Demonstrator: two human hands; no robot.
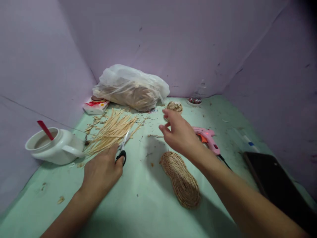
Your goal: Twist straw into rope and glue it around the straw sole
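My left hand (pixel 102 168) is closed around the black handle of a pair of scissors (pixel 123 154). Their blades point away from me, at the right edge of a pile of pale dried straw strips (pixel 112 129). My right hand (pixel 177 130) is raised over the table with its thumb and fingers apart and nothing visible between them. Just beyond its fingertips lies a coil of twisted straw cord (pixel 174 106). Below that hand, a sole-shaped piece of coiled cord (pixel 182 180) lies flat. A pink glue gun (pixel 210 140) with an orange trigger is partly hidden behind the right wrist.
On the left stands a white pot (pixel 59 155) with a red stick (pixel 45 130) in it. At the back are a small box (pixel 96 107), a translucent bag (pixel 131 87) of straw and a clear bottle (pixel 195 96). A dark phone-like slab (pixel 274 185) lies at right.
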